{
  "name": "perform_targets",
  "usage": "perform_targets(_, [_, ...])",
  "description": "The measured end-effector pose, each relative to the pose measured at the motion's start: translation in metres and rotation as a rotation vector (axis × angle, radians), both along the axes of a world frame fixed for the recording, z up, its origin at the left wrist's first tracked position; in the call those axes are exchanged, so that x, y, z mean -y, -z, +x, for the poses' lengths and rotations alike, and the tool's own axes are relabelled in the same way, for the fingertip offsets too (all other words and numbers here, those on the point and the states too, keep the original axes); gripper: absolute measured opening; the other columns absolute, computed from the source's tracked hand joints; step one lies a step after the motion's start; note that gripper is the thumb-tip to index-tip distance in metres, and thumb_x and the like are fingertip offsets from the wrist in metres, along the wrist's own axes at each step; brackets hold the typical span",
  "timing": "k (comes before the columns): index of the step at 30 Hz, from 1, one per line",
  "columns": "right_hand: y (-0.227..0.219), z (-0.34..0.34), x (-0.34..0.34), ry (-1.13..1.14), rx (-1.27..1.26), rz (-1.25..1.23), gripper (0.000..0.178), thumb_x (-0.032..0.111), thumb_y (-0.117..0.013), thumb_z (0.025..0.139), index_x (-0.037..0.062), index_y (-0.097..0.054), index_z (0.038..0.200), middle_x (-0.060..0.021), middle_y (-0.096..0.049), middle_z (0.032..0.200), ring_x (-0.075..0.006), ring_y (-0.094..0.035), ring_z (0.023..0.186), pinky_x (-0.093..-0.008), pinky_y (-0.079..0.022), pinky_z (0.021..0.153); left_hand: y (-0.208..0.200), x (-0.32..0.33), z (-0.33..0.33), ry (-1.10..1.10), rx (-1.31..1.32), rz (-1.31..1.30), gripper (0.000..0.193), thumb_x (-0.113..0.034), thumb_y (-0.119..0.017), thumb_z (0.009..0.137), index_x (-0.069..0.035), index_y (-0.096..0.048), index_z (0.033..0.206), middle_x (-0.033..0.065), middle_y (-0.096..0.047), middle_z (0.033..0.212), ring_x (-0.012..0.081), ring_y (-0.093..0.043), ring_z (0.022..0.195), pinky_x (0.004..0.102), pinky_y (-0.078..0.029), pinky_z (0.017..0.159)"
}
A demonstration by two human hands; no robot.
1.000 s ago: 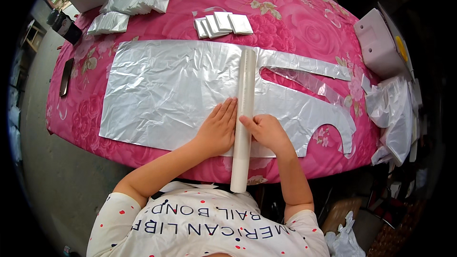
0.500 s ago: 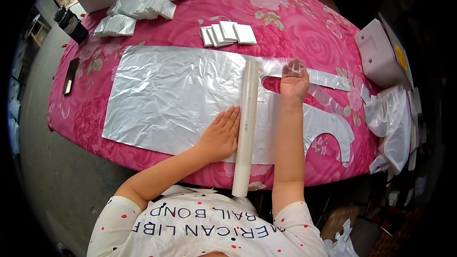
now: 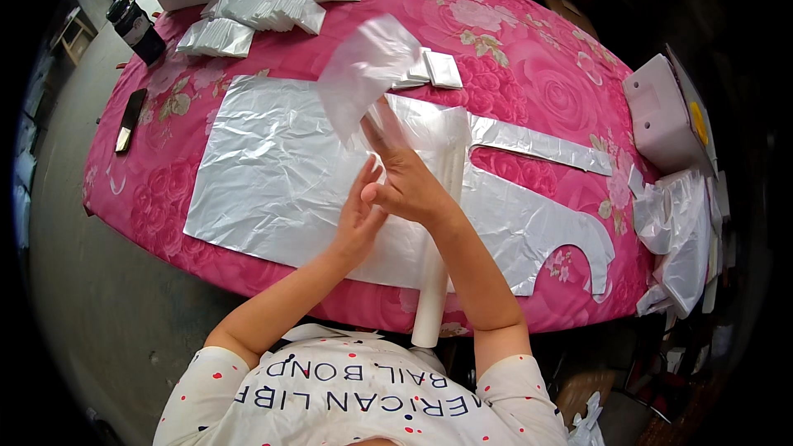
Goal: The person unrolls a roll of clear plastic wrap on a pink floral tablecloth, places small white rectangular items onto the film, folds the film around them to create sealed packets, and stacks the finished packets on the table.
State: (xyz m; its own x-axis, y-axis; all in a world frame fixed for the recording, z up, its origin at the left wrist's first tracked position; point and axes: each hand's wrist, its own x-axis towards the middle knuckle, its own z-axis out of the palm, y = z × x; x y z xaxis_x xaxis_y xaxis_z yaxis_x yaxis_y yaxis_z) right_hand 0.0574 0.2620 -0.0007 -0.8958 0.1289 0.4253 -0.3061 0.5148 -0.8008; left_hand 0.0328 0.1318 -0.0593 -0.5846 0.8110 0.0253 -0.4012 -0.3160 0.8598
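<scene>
My right hand (image 3: 405, 186), its fingers stretched forward, crosses just beside my left hand (image 3: 355, 219), whose fingers are loosely opened, above a crinkled, flat silver plastic sheet (image 3: 260, 165) with a curved cut-out at its right end. A blurred, translucent white plastic film (image 3: 368, 70) rises at my right fingertips, though I cannot tell whether they pinch it. To the right of my left hand, a long, off-white cylindrical tube (image 3: 431, 297) lies across the sheet, its near end jutting past the pink floral-covered tabletop (image 3: 157, 227).
</scene>
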Motion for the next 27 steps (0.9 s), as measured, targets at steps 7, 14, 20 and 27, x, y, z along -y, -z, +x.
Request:
perform_targets(7, [0.014, 0.004, 0.017, -0.114, 0.201, -0.111, 0.105, 0.085, -0.038, 0.064, 0.0207, -0.016, 0.145, -0.0203, 0.003, 0.149, -0.0362, 0.005, 0.138, -0.0477, -0.011, 0.108, -0.013, 0.008, -0.046, -0.251, -0.381, -0.012, 0.074, 0.005, -0.060, 0.077, -0.001, -0.021, 0.139, 0.0090, -0.036, 0.135, 0.0168, -0.040, 0.121, 0.0298, -0.033, 0.101])
perform_targets(14, [-0.004, 0.045, -0.025, 0.254, -0.157, -0.327, 0.106, 0.084, -0.028, 0.069, 0.0142, -0.004, 0.145, -0.0112, -0.004, 0.151, -0.0254, -0.005, 0.138, -0.0413, -0.007, 0.111, 0.010, 0.014, -0.066, -0.595, -0.733, -0.379, 0.040, 0.002, -0.060, 0.074, -0.003, -0.053, 0.112, 0.0021, -0.057, 0.085, 0.0084, -0.050, 0.062, 0.0215, -0.041, 0.054])
perform_targets(20, [0.015, 0.183, -0.148, 1.048, -0.649, -1.354, 0.082, 0.065, -0.037, 0.084, 0.0050, -0.022, 0.139, -0.0179, -0.032, 0.138, -0.0288, -0.041, 0.119, -0.0415, -0.036, 0.095, -0.008, 0.033, -0.078, -0.668, -1.048, -0.692, 0.055, -0.001, -0.065, 0.066, -0.007, -0.050, 0.119, 0.0052, -0.056, 0.096, 0.0158, -0.056, 0.077, 0.0294, -0.046, 0.067])
perform_targets(27, [0.044, 0.276, -0.144, 1.359, -0.329, -1.082, 0.056, 0.046, -0.037, 0.091, 0.0046, -0.037, 0.129, -0.0115, -0.051, 0.119, -0.0222, -0.050, 0.103, -0.0340, -0.040, 0.085, -0.007, 0.055, -0.103, -0.652, -1.669, -0.817, 0.053, -0.001, -0.063, 0.066, -0.009, -0.053, 0.118, 0.0085, -0.042, 0.132, 0.0272, -0.043, 0.118, 0.0391, -0.038, 0.095])
